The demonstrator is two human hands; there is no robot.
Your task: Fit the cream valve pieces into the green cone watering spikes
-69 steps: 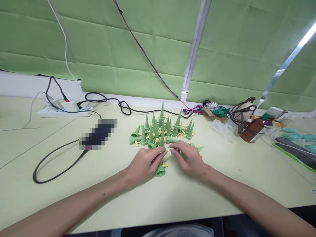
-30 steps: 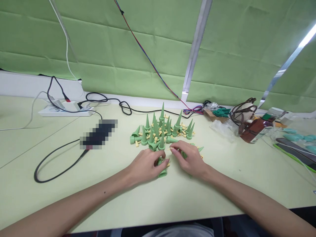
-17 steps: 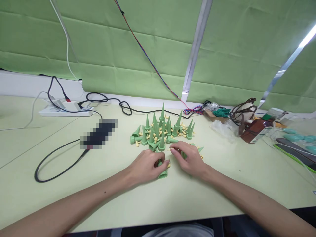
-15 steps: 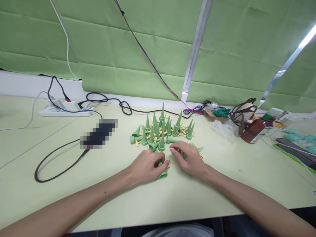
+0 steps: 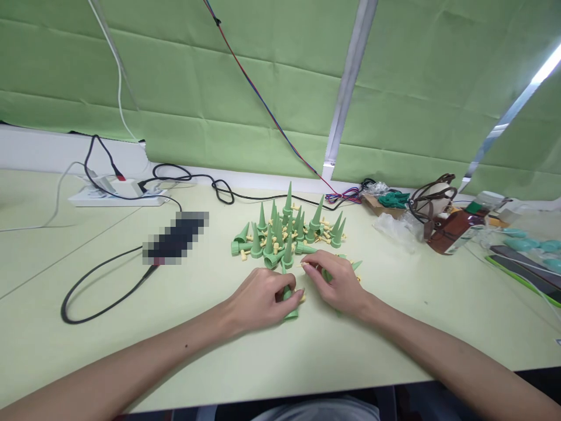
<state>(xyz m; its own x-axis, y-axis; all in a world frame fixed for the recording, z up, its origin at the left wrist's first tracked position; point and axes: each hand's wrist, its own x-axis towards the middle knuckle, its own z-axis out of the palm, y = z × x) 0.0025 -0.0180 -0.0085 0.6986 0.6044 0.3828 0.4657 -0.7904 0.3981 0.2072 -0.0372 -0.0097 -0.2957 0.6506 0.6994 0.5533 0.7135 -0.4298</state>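
My left hand [image 5: 263, 298] is closed around a green plastic cone [image 5: 289, 304], which it holds nearly upright with the wide end down on the pale green table [image 5: 175, 351]. My right hand [image 5: 335, 283] rests just to the right, its thumb and forefinger pinching a small cream peg [image 5: 303, 265], with another green cone partly hidden under its palm. Just beyond both hands stands a cluster of green cones [image 5: 287, 237] with cream pegs scattered among them.
A black cable [image 5: 87, 292] loops on the left from a blurred dark device [image 5: 175, 238]. A white power strip [image 5: 116, 196] lies at the back left. At the right are a brown bag [image 5: 442, 225], plastic wrap and teal parts. A green curtain hangs behind.
My left hand has turned the green cone from lying tilted to standing nearly upright and moved slightly nearer to me. My right hand has stayed almost still.
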